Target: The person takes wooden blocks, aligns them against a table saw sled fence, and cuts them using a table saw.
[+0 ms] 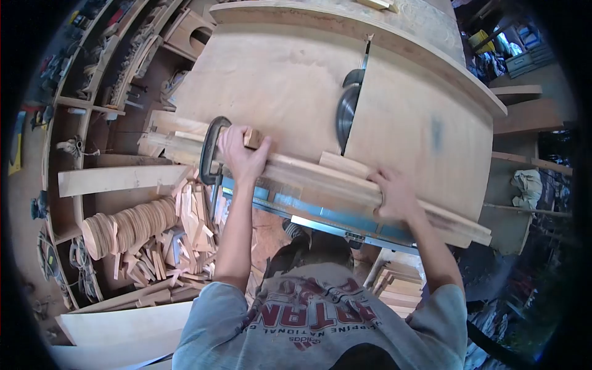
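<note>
Head view: left of the circular saw blade, the left hand grips a wooden block, while nearside of it the right hand clasps a long wooden rail, where a slipping grip could skew the rail or endanger that hand.
</note>
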Tool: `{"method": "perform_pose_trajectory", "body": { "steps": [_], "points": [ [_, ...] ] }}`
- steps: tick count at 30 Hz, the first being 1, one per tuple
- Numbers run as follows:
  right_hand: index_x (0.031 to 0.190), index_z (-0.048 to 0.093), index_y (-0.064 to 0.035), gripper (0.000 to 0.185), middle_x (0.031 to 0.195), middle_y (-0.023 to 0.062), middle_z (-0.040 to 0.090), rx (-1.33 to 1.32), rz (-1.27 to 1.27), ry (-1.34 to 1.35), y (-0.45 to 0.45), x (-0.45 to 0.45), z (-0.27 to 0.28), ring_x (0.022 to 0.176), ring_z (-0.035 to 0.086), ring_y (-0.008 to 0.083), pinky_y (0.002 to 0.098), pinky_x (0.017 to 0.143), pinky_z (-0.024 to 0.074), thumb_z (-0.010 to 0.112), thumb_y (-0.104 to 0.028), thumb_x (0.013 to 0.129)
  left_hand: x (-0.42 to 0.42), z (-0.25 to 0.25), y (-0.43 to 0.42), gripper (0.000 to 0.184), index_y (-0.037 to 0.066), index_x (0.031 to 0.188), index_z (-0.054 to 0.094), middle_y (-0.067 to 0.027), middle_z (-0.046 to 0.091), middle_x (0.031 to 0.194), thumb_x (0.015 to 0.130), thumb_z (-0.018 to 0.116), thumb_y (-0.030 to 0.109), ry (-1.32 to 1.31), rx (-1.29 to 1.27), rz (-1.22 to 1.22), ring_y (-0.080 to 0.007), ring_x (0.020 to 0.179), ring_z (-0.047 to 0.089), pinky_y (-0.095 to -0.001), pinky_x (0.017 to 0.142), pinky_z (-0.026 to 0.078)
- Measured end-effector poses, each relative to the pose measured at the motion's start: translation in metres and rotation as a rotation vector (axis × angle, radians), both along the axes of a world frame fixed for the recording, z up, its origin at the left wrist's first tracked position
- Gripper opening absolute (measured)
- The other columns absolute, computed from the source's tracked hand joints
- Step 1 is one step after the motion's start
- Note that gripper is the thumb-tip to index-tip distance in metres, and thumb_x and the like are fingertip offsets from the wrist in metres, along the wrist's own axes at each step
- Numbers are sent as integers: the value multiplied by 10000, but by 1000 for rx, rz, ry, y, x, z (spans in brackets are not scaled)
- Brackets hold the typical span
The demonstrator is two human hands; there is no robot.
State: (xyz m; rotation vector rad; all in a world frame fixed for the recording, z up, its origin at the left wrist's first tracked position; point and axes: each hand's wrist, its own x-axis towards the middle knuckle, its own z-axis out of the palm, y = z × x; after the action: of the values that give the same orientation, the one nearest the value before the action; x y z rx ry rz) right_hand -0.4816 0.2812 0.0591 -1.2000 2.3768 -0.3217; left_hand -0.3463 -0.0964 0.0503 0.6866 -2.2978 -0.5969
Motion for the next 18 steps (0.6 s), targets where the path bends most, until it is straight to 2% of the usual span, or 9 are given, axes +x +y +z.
{"method": "perform_pose_trajectory", "body": {
  "steps": [2,6,9,11,12,14,15,17,18],
  "points": [
    [1310,656,-130,847,1380,190,594,10,-14,-16,1,24,9,1329,545,410,516,1145,432,849,-263,496,22,-2,5,389,90,980,647,-101,670,1018,690,876,212,32,-8,-11,-354,1066,599,-478,1038,403],
    [1319,647,-90,842,1407,195,564,-19,-34,-46,0,31,18,1343,517,412,508,1159,416,871,-283,531,29,-7,9,414,90,1016,650,-114,677,1056,688,885,180,77,-47,-3,-356,1107,608,-489,1019,420],
    [1350,625,-59,830,1419,209,549,-102,-113,-209,5,19,13,1349,503,415,491,1157,413,905,-349,625,27,-5,8,419,83,1018,655,-112,679,1055,682,888,174,92,-51,-20,-356,1100,617,-485,1009,430],
    [1400,587,-36,723,1420,216,550,-174,-378,-510,17,4,-11,1357,517,369,457,1130,437,857,-339,802,28,-6,7,420,82,1013,654,-111,680,1051,677,891,173,86,-48,-20,-354,1091,621,-484,1006,431],
    [1400,587,-36,723,1420,216,550,-169,-380,-513,16,4,-16,1357,517,369,457,1130,437,857,-339,802,27,-7,7,422,81,1007,654,-110,681,1047,672,893,171,95,-52,-21,-353,1081,625,-482,1003,433],
    [1363,597,-29,517,1329,180,592,-132,-368,-374,13,6,-23,1201,606,248,376,983,523,795,-202,917,26,-7,6,421,81,1003,655,-109,681,1042,669,895,173,92,-44,-26,-353,1078,626,-484,1000,434],
    [1363,597,-29,517,1329,180,592,-125,-368,-377,14,8,-27,1201,606,248,376,983,523,795,-202,917,27,-7,6,420,82,999,655,-109,682,1037,666,896,174,90,-39,-28,-353,1074,627,-485,997,435],
    [1203,633,-16,283,1219,105,648,-261,-557,-583,16,8,-32,1056,637,174,333,889,539,732,-28,938,26,-6,6,420,83,996,655,-107,682,1034,665,897,175,91,-34,-29,-352,1076,627,-486,996,435],
    [1203,633,-16,283,1219,105,648,-256,-554,-583,16,7,-34,1056,637,174,333,889,539,732,-28,938,26,-5,6,420,83,994,655,-105,683,1032,664,898,176,92,-36,-32,-352,1079,628,-487,996,436]
  ]
}}
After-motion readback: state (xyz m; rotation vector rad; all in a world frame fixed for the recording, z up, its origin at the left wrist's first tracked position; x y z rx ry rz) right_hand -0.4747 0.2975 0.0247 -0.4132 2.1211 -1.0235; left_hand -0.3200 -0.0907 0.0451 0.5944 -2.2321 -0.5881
